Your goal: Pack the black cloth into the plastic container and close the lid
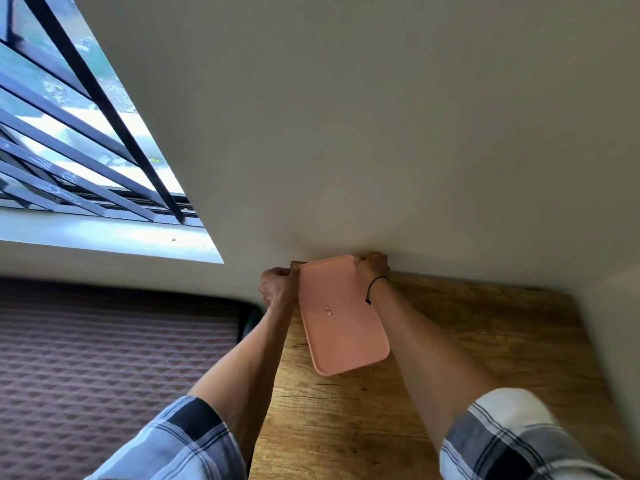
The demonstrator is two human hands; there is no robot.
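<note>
A pink plastic lid (pixel 341 315) covers the container at the far left corner of the wooden table (pixel 450 341), close to the wall. My left hand (pixel 277 285) grips the far left edge of the lid. My right hand (pixel 373 266) grips its far right corner. Both arms reach forward over the table. The container body under the lid is hidden. No black cloth shows anywhere.
A white wall (pixel 381 133) rises right behind the container. A barred window (pixel 69 133) is at the upper left. A bed with a dark patterned mattress (pixel 104 358) lies left of the table.
</note>
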